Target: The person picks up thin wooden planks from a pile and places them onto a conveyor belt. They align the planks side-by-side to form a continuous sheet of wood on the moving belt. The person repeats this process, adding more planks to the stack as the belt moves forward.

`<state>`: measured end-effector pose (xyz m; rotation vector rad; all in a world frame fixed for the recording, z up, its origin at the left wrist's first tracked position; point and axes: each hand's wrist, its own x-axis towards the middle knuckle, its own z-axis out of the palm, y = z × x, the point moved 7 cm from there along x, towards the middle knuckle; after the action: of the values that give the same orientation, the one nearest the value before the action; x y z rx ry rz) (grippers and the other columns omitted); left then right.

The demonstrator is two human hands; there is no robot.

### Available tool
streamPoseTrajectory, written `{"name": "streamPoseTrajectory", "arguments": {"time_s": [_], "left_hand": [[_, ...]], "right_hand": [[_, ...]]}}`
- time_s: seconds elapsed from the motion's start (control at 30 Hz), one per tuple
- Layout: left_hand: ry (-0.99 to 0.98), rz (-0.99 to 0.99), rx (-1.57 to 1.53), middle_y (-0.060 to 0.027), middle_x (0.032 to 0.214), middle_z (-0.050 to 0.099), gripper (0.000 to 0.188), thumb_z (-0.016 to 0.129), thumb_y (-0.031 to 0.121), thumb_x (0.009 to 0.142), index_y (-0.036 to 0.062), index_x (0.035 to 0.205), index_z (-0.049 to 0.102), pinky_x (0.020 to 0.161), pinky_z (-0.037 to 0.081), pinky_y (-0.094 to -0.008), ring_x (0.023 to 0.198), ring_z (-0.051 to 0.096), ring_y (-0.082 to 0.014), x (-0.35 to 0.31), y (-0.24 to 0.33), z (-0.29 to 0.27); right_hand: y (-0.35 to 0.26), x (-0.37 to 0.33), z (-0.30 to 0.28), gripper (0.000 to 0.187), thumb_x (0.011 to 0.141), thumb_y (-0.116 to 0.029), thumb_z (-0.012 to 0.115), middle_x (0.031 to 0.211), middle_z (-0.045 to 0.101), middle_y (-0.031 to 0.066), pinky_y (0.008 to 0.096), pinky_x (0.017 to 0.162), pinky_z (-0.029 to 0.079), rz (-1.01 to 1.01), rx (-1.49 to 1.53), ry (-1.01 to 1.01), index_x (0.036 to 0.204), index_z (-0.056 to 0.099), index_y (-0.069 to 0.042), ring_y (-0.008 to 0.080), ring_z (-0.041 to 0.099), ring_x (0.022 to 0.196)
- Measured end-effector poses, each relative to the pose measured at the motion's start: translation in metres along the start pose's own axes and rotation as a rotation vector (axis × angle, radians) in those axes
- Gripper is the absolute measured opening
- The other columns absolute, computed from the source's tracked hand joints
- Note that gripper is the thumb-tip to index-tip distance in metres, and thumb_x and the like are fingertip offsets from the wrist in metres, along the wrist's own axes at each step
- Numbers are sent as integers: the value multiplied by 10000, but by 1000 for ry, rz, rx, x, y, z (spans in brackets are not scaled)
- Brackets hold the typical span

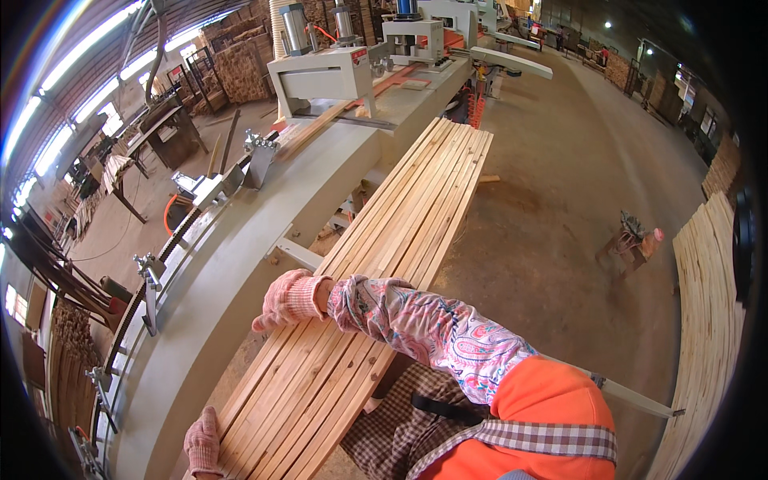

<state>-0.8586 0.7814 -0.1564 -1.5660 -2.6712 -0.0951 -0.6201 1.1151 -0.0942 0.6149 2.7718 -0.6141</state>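
Wood strip [310, 134] lies on machine bed [240, 248]; stacked strips [316, 380] just right of bed, so plenty seemingly left for us. Our hands apart: left hand [202, 442], right hand [290, 300] at stack's bed-side edge, grip we can't tell.

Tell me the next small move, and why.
Probably ease the leftmost wooden strip toward the machine bed: the right hand extends past the left edge of the bundle, the left hand sits along that edge, and the bed runs alongside.
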Motion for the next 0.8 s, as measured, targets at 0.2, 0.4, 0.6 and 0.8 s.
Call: {"name": "streamPoseTrajectory", "arguments": {"time_s": [0.2,0.4,0.6,0.8], "left_hand": [[-170,85,172,-157,920,690,364,482,235,1060,146,1412,466,715,557,-476,866,673,-356,1,-23,26],[-10,206,198,-155,808,699,231,530,183,1007,155,1236,534,663,551,-486,766,687,-370,-2,35,-2],[-24,167,186,-146,832,710,153,523,214,999,148,1138,526,656,551,-490,787,699,-374,1,49,-10],[-217,28,128,-139,979,742,225,418,325,1047,237,1221,532,751,563,-482,926,709,-383,4,67,-25]], "right_hand": [[11,21,15,699,999,-688,384,1173,736,135,540,927,546,101,20,-124,1247,713,-123,314,694,1139],[6,2,2,617,997,-669,438,1086,757,39,524,891,568,152,-57,-61,1203,740,-172,242,715,1054],[33,61,40,459,1002,-575,499,981,719,-3,423,806,584,-268,258,-28,1098,765,-212,164,686,842],[18,31,21,595,1018,-534,449,991,723,123,395,914,556,-195,73,101,1064,750,-23,229,674,882]]}}
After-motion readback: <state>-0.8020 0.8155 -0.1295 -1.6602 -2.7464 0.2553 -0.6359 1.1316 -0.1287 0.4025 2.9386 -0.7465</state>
